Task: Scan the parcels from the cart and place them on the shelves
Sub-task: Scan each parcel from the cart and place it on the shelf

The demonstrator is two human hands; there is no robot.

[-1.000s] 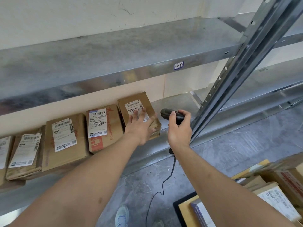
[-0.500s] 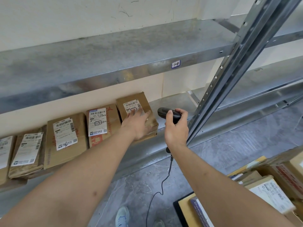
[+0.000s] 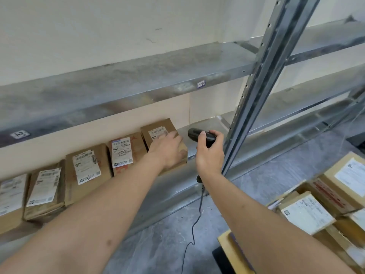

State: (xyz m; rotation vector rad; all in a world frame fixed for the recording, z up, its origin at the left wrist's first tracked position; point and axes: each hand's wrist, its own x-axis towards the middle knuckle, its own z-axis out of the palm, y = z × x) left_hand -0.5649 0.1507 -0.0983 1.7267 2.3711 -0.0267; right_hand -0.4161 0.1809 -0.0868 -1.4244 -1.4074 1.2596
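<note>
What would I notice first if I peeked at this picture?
Two bare arms reach to a metal shelf. The left hand rests on the end parcel of a row of brown boxes, and the right hand grips a black scanner beside it. More parcels wait at the lower right.

The left hand (image 3: 167, 150) covers much of the rightmost parcel (image 3: 158, 128) and part of its label. The right hand (image 3: 209, 155) hides the scanner (image 3: 197, 134) handle. The leftmost parcel (image 3: 11, 194) and cart boxes (image 3: 335, 186) are cut by the edges. Label print is unreadable.
</note>
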